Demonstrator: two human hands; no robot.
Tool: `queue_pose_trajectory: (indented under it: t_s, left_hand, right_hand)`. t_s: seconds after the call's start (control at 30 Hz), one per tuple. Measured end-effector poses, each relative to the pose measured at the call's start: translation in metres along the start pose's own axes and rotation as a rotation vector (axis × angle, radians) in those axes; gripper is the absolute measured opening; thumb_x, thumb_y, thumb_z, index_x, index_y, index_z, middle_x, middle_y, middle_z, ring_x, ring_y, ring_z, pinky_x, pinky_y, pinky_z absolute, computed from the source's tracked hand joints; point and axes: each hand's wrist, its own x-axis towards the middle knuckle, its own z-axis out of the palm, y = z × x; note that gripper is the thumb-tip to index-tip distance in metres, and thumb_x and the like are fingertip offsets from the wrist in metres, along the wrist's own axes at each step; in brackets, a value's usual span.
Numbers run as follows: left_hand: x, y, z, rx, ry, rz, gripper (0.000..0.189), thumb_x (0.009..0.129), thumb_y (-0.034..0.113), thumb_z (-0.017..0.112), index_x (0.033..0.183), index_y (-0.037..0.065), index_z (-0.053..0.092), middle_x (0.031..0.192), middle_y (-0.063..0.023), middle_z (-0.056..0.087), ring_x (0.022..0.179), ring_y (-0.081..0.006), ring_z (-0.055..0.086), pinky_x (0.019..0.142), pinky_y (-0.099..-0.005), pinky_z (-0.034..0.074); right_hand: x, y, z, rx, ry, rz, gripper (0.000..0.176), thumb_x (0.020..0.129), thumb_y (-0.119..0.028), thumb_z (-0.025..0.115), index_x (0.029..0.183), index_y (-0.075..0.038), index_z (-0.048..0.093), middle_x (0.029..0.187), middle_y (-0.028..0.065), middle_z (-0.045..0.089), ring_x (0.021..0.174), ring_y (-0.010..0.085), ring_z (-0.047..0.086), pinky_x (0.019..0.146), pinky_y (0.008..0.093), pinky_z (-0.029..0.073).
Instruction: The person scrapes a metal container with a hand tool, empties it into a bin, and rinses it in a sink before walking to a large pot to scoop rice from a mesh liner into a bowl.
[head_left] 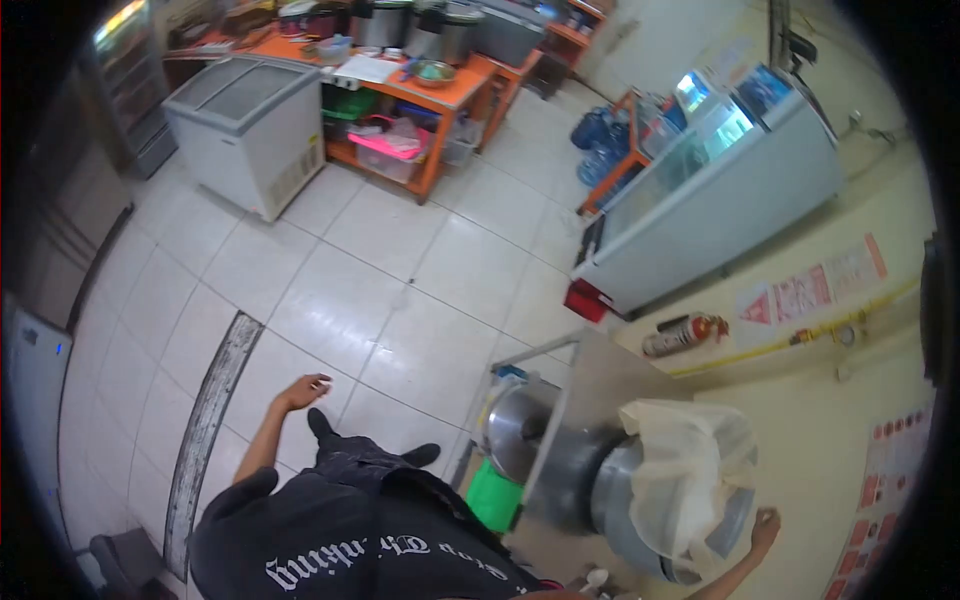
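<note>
My left hand (304,391) hangs in the air above the tiled floor at my left side. Its fingers are loosely bent and partly apart, and nothing shows in them. Past the right rim of a large metal pot (617,505), my right hand (766,526) is closed with curled fingers. Whether it grips anything is too small to make out. A pale, thin cloth (690,450) drapes over the pot's opening and hangs down its side. The pot stands on a steel table (615,390) at my right.
Below the steel table's side are another metal pot (522,430) and a green container (495,497). A fire extinguisher (685,334) and yellow pipe (770,349) run along the right wall. Ahead stand a white chest freezer (290,150), an orange table (462,95) and a display cooler (720,210).
</note>
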Motion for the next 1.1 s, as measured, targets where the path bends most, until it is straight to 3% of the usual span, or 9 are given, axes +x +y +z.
queue_pose_trajectory:
  t_s: [0.07,0.13,0.17,0.23,0.33,0.37,0.47,0.63,1.1]
  left_hand:
    - [-0.019,-0.008,-0.008,0.137,-0.008,-0.144,0.046,0.081,0.035,0.053,0.114,0.003,0.05,0.092,-0.0157,0.06,0.085,-0.0236,0.058,0.077,-0.035,0.046]
    - [-0.041,-0.034,-0.028,0.281,0.005,-0.183,0.051,0.08,0.041,0.052,0.114,0.003,0.05,0.095,-0.0173,0.06,0.089,-0.0286,0.057,0.081,-0.0375,0.044]
    - [-0.05,-0.049,-0.033,0.252,0.035,-0.232,0.052,0.079,0.042,0.053,0.114,0.003,0.05,0.096,-0.018,0.06,0.091,-0.0302,0.056,0.082,-0.0378,0.043]
    - [-0.07,-0.066,-0.047,0.17,0.122,-0.312,0.054,0.078,0.043,0.053,0.114,0.003,0.05,0.098,-0.0197,0.059,0.094,-0.0321,0.055,0.085,-0.0381,0.042]
    - [-0.075,-0.088,-0.075,0.184,0.137,-0.376,0.059,0.076,0.046,0.054,0.117,0.003,0.047,0.099,-0.019,0.059,0.099,-0.0321,0.053,0.088,-0.0383,0.04]
    - [-0.07,-0.092,-0.085,0.181,0.123,-0.362,0.058,0.078,0.045,0.053,0.116,0.003,0.047,0.1,-0.0203,0.058,0.099,-0.0327,0.053,0.088,-0.0384,0.04]
    - [-0.046,-0.099,-0.123,0.202,0.113,-0.261,0.058,0.079,0.046,0.053,0.117,0.003,0.047,0.101,-0.0211,0.058,0.098,-0.0317,0.054,0.085,-0.0373,0.042]
    - [0.013,-0.045,-0.217,0.178,0.023,-0.128,0.058,0.079,0.044,0.05,0.118,0.001,0.046,0.099,-0.0193,0.058,0.095,-0.0309,0.055,0.083,-0.0358,0.042]
    - [0.243,-0.011,-0.35,0.085,0.031,-0.057,0.05,0.08,0.041,0.054,0.114,0.005,0.049,0.096,-0.0177,0.06,0.091,-0.0267,0.057,0.078,-0.0363,0.045]
  right_hand:
    - [-0.038,-0.164,-0.031,0.414,0.083,0.035,0.022,0.085,-0.019,0.052,0.095,-0.001,0.057,0.086,0.0118,0.059,0.074,0.019,0.054,0.066,0.0295,0.043]
    - [-0.048,-0.234,0.048,0.853,0.184,-0.335,0.025,0.088,-0.02,0.048,0.104,-0.002,0.055,0.097,0.0095,0.059,0.078,0.0149,0.053,0.067,0.0268,0.043]
    - [-0.06,-0.282,0.111,1.212,0.037,-0.209,0.026,0.088,-0.019,0.047,0.11,-0.005,0.052,0.103,0.0073,0.058,0.079,0.0143,0.053,0.067,0.026,0.043]
    - [-0.111,-0.405,0.185,0.477,0.058,-0.82,0.026,0.087,-0.021,0.048,0.109,-0.008,0.052,0.094,0.0048,0.058,0.079,0.0179,0.055,0.066,0.0322,0.046]
    - [-0.247,-0.567,0.209,0.499,-1.158,-0.863,0.045,0.078,-0.032,0.061,0.111,-0.002,0.05,0.081,0.0104,0.061,0.073,0.019,0.059,0.065,0.0325,0.046]
    - [-0.282,-0.59,0.269,0.517,-1.283,-0.974,0.05,0.077,-0.034,0.063,0.113,-0.003,0.05,0.078,0.0109,0.062,0.07,0.017,0.06,0.06,0.0306,0.047]
    - [-0.377,-0.624,0.309,0.884,-1.468,-0.567,0.044,0.08,-0.032,0.059,0.113,-0.004,0.05,0.076,0.0094,0.062,0.063,0.0128,0.059,0.05,0.0231,0.045]
    - [-0.463,-0.583,0.345,0.444,-1.321,-0.503,0.035,0.085,-0.027,0.046,0.107,-0.002,0.053,0.085,0.0152,0.062,0.081,0.0273,0.059,0.067,0.0385,0.047]
    - [-0.341,-0.755,0.443,0.418,-1.534,-0.497,0.039,0.083,-0.038,0.044,0.102,-0.006,0.054,0.087,0.0135,0.062,0.086,0.0299,0.058,0.077,0.041,0.044]
